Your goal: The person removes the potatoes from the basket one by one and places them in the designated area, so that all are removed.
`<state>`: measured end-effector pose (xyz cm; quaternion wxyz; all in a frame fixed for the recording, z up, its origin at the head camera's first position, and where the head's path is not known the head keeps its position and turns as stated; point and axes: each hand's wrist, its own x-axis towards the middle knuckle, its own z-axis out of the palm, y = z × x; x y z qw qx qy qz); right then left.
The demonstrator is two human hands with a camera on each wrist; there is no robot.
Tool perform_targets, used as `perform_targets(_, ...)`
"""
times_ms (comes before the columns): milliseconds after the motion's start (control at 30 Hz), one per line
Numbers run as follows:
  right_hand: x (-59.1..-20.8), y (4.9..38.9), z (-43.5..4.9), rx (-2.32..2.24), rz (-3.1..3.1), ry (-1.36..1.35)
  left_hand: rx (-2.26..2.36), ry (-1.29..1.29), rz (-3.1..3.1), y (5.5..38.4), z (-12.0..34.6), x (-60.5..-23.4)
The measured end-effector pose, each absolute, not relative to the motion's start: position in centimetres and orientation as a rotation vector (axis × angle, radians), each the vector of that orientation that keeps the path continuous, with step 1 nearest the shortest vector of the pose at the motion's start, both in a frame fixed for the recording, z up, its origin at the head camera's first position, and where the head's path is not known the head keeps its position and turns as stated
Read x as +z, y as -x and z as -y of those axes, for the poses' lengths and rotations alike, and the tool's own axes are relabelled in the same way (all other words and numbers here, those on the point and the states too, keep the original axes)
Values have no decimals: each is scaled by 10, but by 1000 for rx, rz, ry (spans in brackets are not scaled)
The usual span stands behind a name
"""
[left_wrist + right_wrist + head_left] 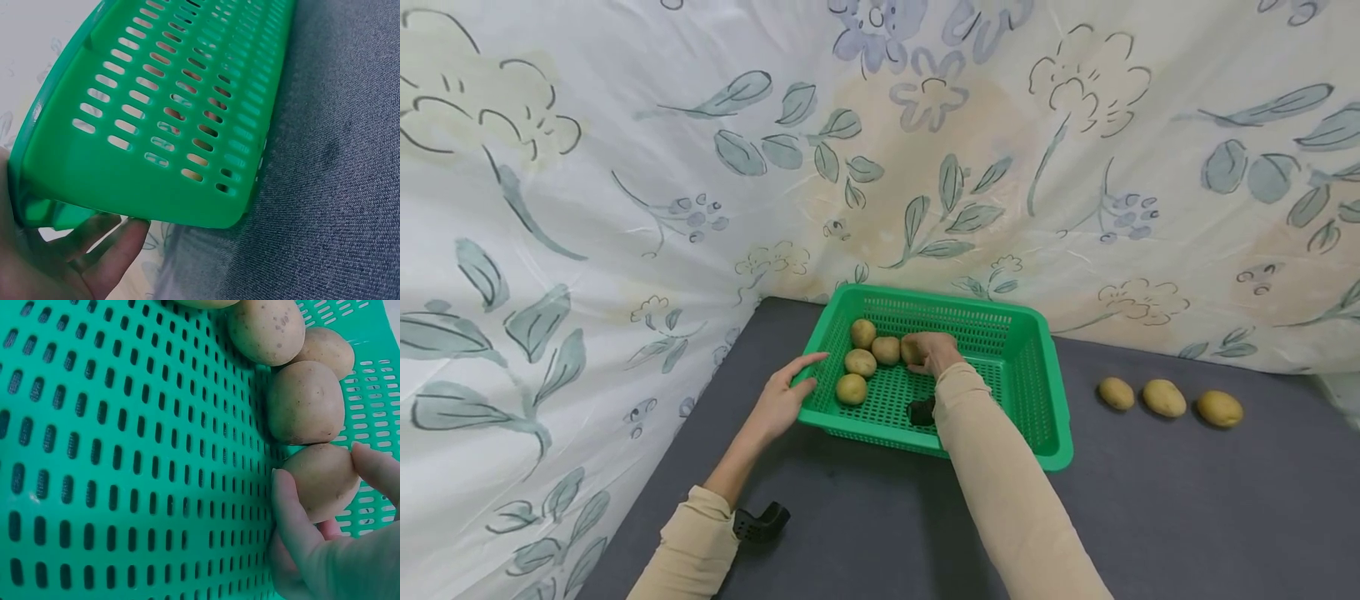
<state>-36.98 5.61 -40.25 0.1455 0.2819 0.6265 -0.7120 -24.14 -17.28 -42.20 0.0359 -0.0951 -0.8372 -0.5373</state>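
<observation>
I see the right hand [936, 350] pinching one potato [911, 350] inside the green basket [880, 436]; the left hand [779, 398] grips its rim; three potatoes [1164, 398] lie right of it.

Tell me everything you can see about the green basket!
The basket is green, plastic-looking and rectangular, with slotted walls and floor and a solid rim. It sits upright on the dark table. Five potatoes are inside, one pinched by the right hand; the left hand grips the rim at one short end.
</observation>
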Motion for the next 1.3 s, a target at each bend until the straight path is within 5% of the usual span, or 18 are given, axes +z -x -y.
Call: perform_targets(1300, -355, 363, -112, -2315, -1349, -352, -1669, 301, 2576, 238, 173, -421)
